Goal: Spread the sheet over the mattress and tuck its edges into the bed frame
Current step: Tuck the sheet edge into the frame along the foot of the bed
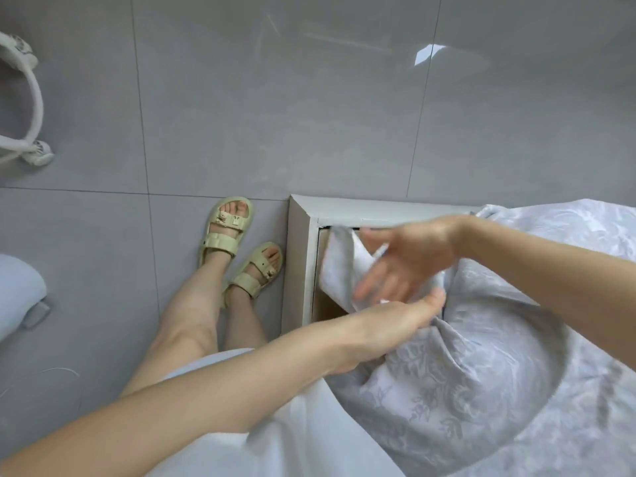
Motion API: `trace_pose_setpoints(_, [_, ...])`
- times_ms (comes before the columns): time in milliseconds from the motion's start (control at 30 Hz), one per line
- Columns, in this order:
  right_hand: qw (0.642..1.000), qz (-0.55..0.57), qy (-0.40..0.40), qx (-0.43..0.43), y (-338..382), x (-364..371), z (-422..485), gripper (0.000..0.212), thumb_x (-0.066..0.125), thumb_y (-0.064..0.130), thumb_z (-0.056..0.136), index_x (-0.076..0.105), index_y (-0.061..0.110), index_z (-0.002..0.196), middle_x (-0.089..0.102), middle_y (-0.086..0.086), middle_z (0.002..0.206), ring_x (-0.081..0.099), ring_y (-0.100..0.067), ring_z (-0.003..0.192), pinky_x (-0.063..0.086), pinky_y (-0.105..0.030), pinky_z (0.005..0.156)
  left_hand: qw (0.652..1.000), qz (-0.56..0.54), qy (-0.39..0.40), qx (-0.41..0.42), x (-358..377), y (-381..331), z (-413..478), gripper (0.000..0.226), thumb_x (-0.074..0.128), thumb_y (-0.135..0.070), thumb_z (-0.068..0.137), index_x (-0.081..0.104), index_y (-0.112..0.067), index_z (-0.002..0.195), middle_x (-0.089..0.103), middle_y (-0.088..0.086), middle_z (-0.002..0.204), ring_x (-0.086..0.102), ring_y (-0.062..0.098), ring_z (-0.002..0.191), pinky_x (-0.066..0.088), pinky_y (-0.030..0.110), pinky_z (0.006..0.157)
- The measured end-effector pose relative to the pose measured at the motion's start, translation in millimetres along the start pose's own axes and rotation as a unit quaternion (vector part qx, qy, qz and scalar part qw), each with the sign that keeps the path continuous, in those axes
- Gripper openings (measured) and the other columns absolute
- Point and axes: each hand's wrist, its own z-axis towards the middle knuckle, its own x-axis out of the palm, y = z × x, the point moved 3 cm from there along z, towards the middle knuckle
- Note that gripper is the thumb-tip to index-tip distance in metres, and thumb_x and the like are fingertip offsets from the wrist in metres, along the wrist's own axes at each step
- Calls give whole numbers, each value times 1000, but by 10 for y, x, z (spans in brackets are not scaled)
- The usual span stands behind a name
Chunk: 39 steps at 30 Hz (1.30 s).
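Tile floor; bed frame corner: left hand fingers clamp sheet, right hand fingers apart.

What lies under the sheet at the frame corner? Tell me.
Under the lifted sheet, a brown board shows inside the bed frame. The mattress is covered, as are the fingers of the left hand.

You're in a bedroom, prob. at home: white bed frame corner w/ patterned sheet bunched inside it, grey tile floor around it, sandals just beside it.
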Motion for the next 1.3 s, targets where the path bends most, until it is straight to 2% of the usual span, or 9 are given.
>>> trace_pose_setpoints(200, [976, -25, -143, 163, -352, -361, 271, 84, 19, 73, 88, 61, 5, 116, 59, -19, 126, 58, -31, 112, 46, -39, 99, 1000, 3, -17, -19, -359, -43, 98, 83, 7, -63, 93, 63, -3, 103, 60, 16, 96, 53, 23, 85, 38, 34, 83])
trace_pose_setpoints(467, [874, -91, -475, -45, 107, -827, -289, 85, 3, 75, 84, 70, 23, 91, 72, -1, 93, 66, -18, 88, 41, -37, 87, 992, -78, -72, -64, -1330, 190, 633, 90, 1, -68, 89, 46, -5, 136, 47, 13, 141, 44, 26, 130, 26, 41, 113])
trace_pose_setpoints(633, [918, -68, -385, 58, -217, -741, -58, 95, 19, 95, 62, 77, 22, 84, 76, -1, 86, 72, -18, 81, 47, -36, 88, 990, -46, -111, -70, -1465, 45, 575, 93, -3, -69, 88, 55, -6, 123, 54, 13, 133, 50, 26, 122, 37, 34, 99])
trace_pose_setpoints(767, [922, -80, -361, 114, -123, -824, -9, 103, 25, 101, 36, 78, 23, 78, 76, -1, 84, 73, -20, 79, 50, -34, 79, 944, 3, -329, 10, -1705, -60, 173, 73, 11, -61, 94, 64, -11, 102, 63, 10, 105, 58, 18, 89, 47, 30, 82])
trace_pose_setpoints(900, [898, -113, -406, 126, -34, -847, -15, 99, 14, 92, 65, 76, 17, 84, 75, -2, 88, 68, -20, 86, 47, -35, 83, 941, -27, -334, 35, -1553, 141, 56, 68, 16, -62, 94, 64, -13, 93, 66, 6, 100, 61, 17, 88, 48, 32, 85])
trace_pose_setpoints(1067, [743, -135, -641, -137, 226, -482, -244, 72, 11, 77, 83, 66, 32, 96, 66, 13, 104, 59, -15, 102, 41, -35, 93, 955, -159, -244, 48, -1243, 224, 379, 63, 16, -60, 95, 59, -14, 85, 65, 4, 85, 62, 15, 82, 49, 24, 76])
trace_pose_setpoints(1133, [742, -85, -608, -268, 401, -138, -240, 62, 22, 76, 81, 66, 36, 97, 68, 17, 100, 60, -9, 102, 42, -32, 91, 948, -213, -231, 50, -1259, 257, 413, 65, 15, -57, 96, 60, -10, 89, 66, 10, 96, 62, 22, 91, 49, 29, 82])
trace_pose_setpoints(1233, [748, -270, -567, -215, 642, 186, 98, 45, 34, 54, 95, 66, 25, 103, 69, 5, 98, 59, -16, 98, 43, -32, 87, 925, -293, -223, 100, -1342, 411, 299, 65, 13, -53, 98, 60, -9, 89, 65, 13, 95, 61, 23, 89, 50, 31, 82])
trace_pose_setpoints(1300, [646, -477, -580, -139, 771, 316, 281, 40, 33, 43, 98, 67, 22, 103, 68, 4, 100, 56, -18, 101, 37, -32, 93, 883, -313, -318, 142, -1439, 596, 134, 53, 20, -44, 101, 59, -10, 87, 64, 12, 95, 61, 23, 91, 50, 32, 86])
